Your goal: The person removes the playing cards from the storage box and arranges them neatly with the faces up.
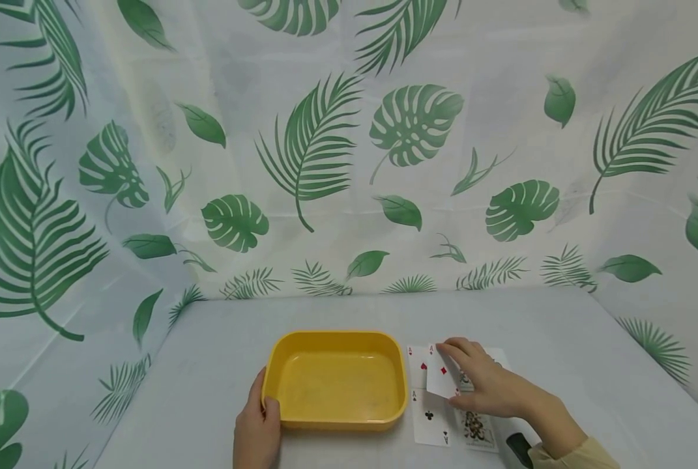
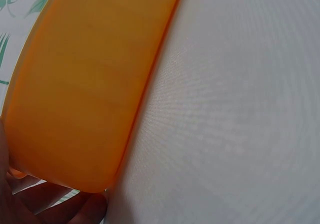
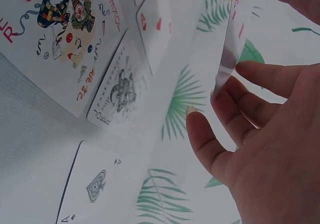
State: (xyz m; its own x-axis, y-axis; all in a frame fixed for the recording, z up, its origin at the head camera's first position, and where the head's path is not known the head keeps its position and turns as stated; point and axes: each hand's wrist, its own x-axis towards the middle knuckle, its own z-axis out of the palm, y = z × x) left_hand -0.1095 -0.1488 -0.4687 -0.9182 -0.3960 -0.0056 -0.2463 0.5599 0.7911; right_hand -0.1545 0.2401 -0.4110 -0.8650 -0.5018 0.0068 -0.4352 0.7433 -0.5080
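My left hand [image 1: 257, 423] grips the left end of a yellow rectangular tray [image 1: 335, 425], thumb over the rim. In the left wrist view the tray's outer wall [image 2: 90, 88] looks orange, with fingers at its end. My right hand [image 1: 489, 384] pinches an ace of diamonds [image 1: 440, 372], tilted above the cards beside the tray. Partly behind it lies an ace of hearts [image 1: 414, 359]. An ace of clubs [image 1: 431, 426] and a coloured joker [image 1: 476, 430] lie nearer. In the right wrist view a grey joker [image 3: 122, 86] and an ace of spades [image 3: 95, 186] show.
The cards lie on a white tabletop [image 1: 190, 391] to the right of the tray. A white sheet with green leaves [image 1: 337, 137] hangs behind and along both sides. A dark band [image 1: 519, 449] is by the right wrist, near a pale sleeve [image 1: 571, 454].
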